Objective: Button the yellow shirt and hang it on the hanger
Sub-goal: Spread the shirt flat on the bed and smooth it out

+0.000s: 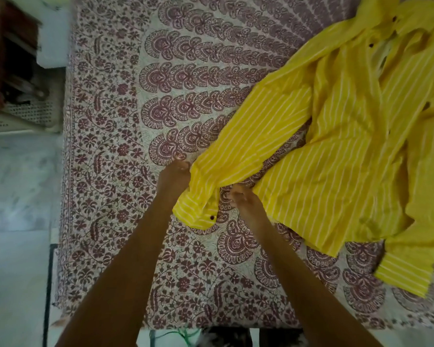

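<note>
1. The fingers (181, 166) of the left hand (174, 176) curl over the outer edge of one sleeve (248, 136) of the yellow shirt (348, 151). They grasp the cloth just above the cuff (198, 209).
2. The right hand (244, 201) sits at the opposite edge of the same sleeve. Its fingers (233, 194) are bent and lie against or just beside the fabric, but blur hides the contact, so I cannot tell whether they hold it.
3. The cuff lies between the two hands, unfastened, with a dark button (212, 217) at its corner.
4. Both bare forearms reach in from the bottom edge of the view.
5. From the hands the sleeve runs up and to the right to the shirt's body. The shirt is yellow with thin white stripes and lies rumpled on the right side of the bed (105, 291), its collar end toward the top right.
6. The second cuff (404, 274) rests at the lower right, well apart from the hands.
7. A cream bedspread (186, 71) printed with maroon floral patterns covers the bed.
8. A pale floor (18, 196) lies to the left of the bed.
</note>
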{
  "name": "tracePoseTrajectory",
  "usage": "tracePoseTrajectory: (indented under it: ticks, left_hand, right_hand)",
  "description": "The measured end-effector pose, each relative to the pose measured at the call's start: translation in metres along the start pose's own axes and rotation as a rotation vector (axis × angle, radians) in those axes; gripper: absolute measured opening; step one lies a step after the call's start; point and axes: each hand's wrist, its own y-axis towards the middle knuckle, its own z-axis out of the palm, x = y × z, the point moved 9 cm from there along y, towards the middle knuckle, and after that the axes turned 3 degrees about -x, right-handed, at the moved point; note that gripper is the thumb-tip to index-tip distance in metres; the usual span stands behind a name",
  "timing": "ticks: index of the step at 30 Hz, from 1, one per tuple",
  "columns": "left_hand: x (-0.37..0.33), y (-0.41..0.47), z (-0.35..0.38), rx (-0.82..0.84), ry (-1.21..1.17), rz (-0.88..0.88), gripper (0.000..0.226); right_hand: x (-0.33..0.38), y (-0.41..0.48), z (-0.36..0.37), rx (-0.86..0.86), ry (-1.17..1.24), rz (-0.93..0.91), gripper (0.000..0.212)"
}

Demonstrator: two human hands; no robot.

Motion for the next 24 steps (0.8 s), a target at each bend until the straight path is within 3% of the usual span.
tracePoseTrajectory:
  ticks: [3,6,9,10,12,15,17,21,24]
  left_hand:
    - [0.009,-0.011,0.023,0.183,-0.046,0.023,0.008]
    - [0.017,-0.016,0.034,0.243,-0.115,0.064,0.031]
    - [0.023,-0.017,0.038,0.306,-0.24,0.062,0.028]
    - [0.024,-0.018,0.036,0.307,-0.31,0.043,0.023]
    - [0.022,-0.017,0.022,0.279,-0.429,0.039,0.018]
    - [0.008,-0.025,0.007,0.376,-0.599,0.033,0.013]
    - [0.004,-0.025,-0.008,0.405,-0.707,0.002,0.014]
    - [0.007,-0.018,-0.046,0.394,-0.874,0.027,0.017]
    - [0.022,-0.007,-0.061,0.356,-0.842,0.058,0.026]
  right_hand:
    - [-0.004,-0.004,0.007,-0.026,-0.008,0.069,0.034]
    - [-0.007,-0.001,0.024,0.005,-0.014,0.087,0.037]
    - [-0.002,-0.002,0.041,0.058,0.079,0.127,0.024]
    - [0.004,-0.002,0.045,0.065,0.103,0.117,0.016]
    - [0.013,0.0,0.053,0.069,0.171,0.098,0.023]
    - [0.028,-0.001,0.061,0.051,0.304,0.051,0.008]
    - [0.036,0.0,0.067,0.055,0.478,0.085,0.018]
    - [0.056,0.003,0.093,0.261,0.847,0.108,0.022]
    - [0.044,0.015,0.111,0.249,0.771,0.215,0.025]
